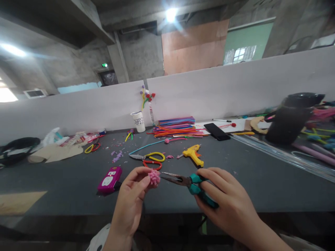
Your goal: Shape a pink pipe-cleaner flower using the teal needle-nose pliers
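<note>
My left hand [131, 198] pinches a small pink fuzzy pipe-cleaner ball [154, 177] between thumb and fingers, just above the near edge of the dark table [65, 181]. My right hand [225, 198] grips the teal handles of needle-nose pliers [183, 180]. Their narrow jaws point left and reach the pink ball. Both hands hover over the front of the table.
On the table lie a magenta device [110, 179], yellow-and-red scissors [150, 158], a yellow glue gun [193, 154], a stack of coloured pipe cleaners [176, 128], a black phone [216, 131] and a paper cup [138, 121]. A black pot [290, 118] stands right. A white partition runs behind.
</note>
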`<move>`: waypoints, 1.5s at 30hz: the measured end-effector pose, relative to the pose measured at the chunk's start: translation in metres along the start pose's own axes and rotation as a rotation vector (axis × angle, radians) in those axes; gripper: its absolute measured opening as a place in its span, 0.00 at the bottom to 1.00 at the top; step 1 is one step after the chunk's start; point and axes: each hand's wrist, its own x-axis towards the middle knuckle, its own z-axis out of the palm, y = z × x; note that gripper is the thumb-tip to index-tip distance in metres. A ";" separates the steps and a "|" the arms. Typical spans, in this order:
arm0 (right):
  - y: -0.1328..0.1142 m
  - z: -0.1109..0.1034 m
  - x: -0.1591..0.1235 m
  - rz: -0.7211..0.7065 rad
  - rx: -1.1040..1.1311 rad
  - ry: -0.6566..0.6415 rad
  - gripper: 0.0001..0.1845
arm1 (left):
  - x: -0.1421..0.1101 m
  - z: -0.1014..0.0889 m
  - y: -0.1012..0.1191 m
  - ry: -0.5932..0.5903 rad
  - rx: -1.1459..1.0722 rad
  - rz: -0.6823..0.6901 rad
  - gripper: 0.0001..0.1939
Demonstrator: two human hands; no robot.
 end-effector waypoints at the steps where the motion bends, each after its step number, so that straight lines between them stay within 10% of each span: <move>1: 0.000 -0.001 0.000 0.007 0.000 0.006 0.05 | 0.000 0.000 0.000 -0.001 -0.001 -0.001 0.06; 45: -0.014 0.005 -0.003 -0.011 -0.075 -0.083 0.08 | -0.004 -0.004 -0.009 -0.077 0.297 0.165 0.06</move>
